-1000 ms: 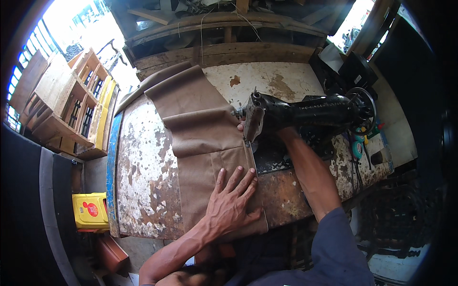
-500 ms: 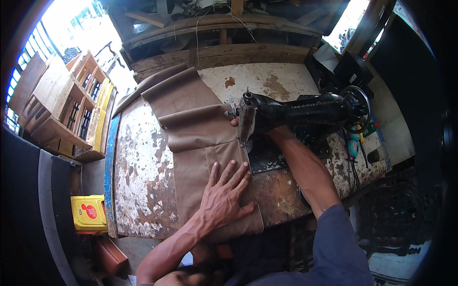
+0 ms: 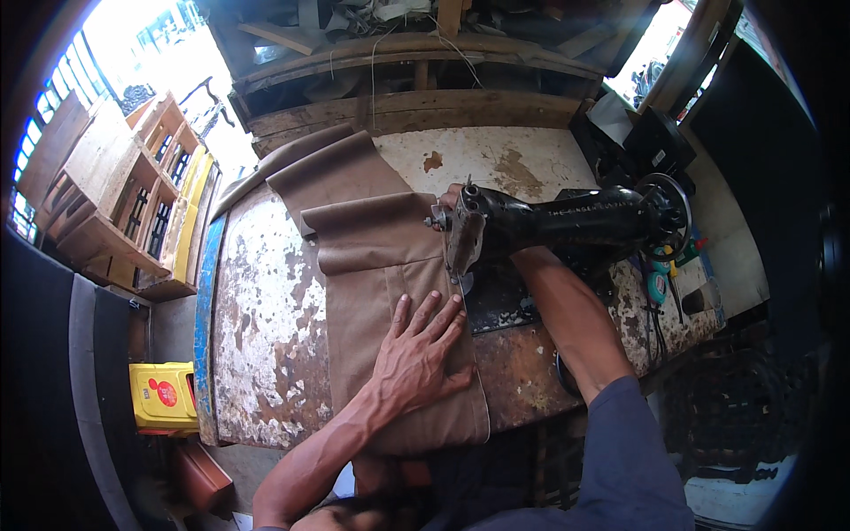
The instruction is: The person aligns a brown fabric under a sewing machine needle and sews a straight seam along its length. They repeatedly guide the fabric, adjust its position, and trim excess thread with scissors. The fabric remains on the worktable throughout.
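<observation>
A long piece of brown cloth (image 3: 363, 327) lies over the worn table, with folds rolled up toward its far end. Its right edge runs under the head of a black sewing machine (image 3: 558, 217). My left hand (image 3: 416, 354) rests flat on the cloth just in front of the machine's needle area, fingers spread and stretched out. Reaching beneath the machine's arm from the right, my right hand (image 3: 450, 196) shows only a bit of its fingers at the far side of the machine head. The rest of that hand is hidden, so its grip is unclear.
The tabletop (image 3: 266, 327) has peeling white paint and a blue left edge. A teal tool (image 3: 656, 285) and black cords lie right of the machine. To the left stand a wooden rack (image 3: 133, 195) and a yellow container (image 3: 164, 396). A wooden shelf (image 3: 416, 111) closes the back.
My right fingers have moved from the near left side of the machine head to its far side. My left hand stays flat on the cloth. The whole view has shifted slightly.
</observation>
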A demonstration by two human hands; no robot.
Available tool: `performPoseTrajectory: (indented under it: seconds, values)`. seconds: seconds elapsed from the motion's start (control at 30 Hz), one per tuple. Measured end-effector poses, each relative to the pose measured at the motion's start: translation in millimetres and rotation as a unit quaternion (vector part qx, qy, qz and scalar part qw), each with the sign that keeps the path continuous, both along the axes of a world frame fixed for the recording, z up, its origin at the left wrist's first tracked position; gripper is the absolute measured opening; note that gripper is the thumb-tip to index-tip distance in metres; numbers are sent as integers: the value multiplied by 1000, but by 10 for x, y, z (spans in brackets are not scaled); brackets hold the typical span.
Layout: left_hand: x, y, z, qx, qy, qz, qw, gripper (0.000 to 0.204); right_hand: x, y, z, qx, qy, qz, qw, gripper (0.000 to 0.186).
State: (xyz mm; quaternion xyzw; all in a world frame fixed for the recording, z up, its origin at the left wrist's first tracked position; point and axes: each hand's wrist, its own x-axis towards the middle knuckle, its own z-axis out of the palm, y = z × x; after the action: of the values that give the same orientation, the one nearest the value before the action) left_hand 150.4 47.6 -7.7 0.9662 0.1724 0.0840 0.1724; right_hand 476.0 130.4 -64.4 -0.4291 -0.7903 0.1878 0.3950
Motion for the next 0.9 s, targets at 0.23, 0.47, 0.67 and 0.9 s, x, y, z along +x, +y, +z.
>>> performPoseTrajectory:
  seconds: [0.23,0.47,0.67,0.9]
  values:
    - [63,111,-52,4,-30,12,999,86,-22,72,185,2,-22,-16,1000,39]
    - [125,232,-80,8,-53,24,998,86,-15,308,136,-56,-162,-144,975,27]
    - [186,321,-96,6,-73,27,997,80,-38,395,294,-57,-163,-147,974,30]
    - [244,417,-115,2,-101,24,995,66,-31,509,338,-126,-161,-176,963,28]
